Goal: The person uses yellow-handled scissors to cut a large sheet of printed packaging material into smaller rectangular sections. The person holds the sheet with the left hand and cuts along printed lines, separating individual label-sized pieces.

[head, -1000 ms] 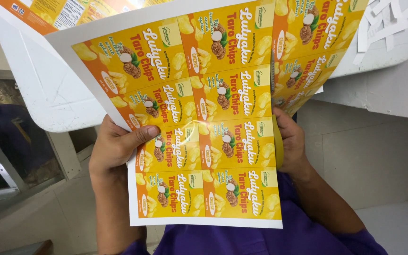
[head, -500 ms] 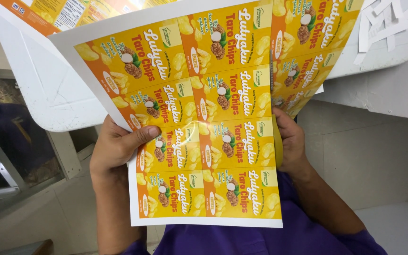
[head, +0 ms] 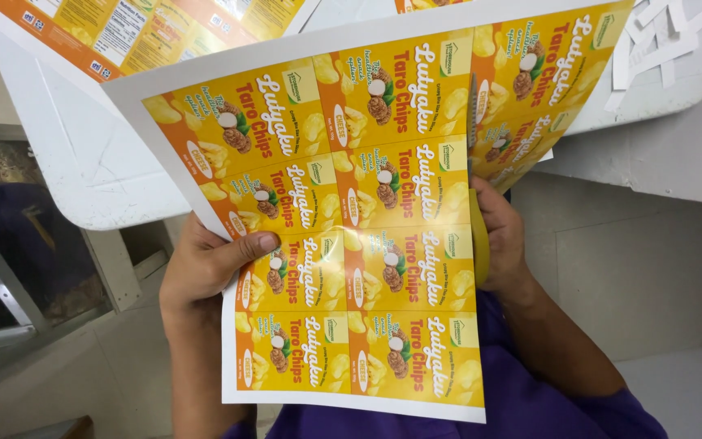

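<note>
Yellow-orange label sheet (head: 351, 236), frame centre, white-bordered grid. Left hand (head: 209, 272) grips its left edge, thumb on top. Right hand (head: 501, 244) clasps yellow scissors (head: 478, 232) at right edge.

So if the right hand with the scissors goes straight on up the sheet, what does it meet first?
The right hand would first meet more of the printed label sheet, then probably the white table with its paper offcuts; depth is unclear.

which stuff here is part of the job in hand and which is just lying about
In hand:
- label sheet, gripped at its left edge by the left hand
- yellow scissors in the right hand, cutting the sheet

Lying about:
- second printed sheet on the white table
- paper offcuts
</note>
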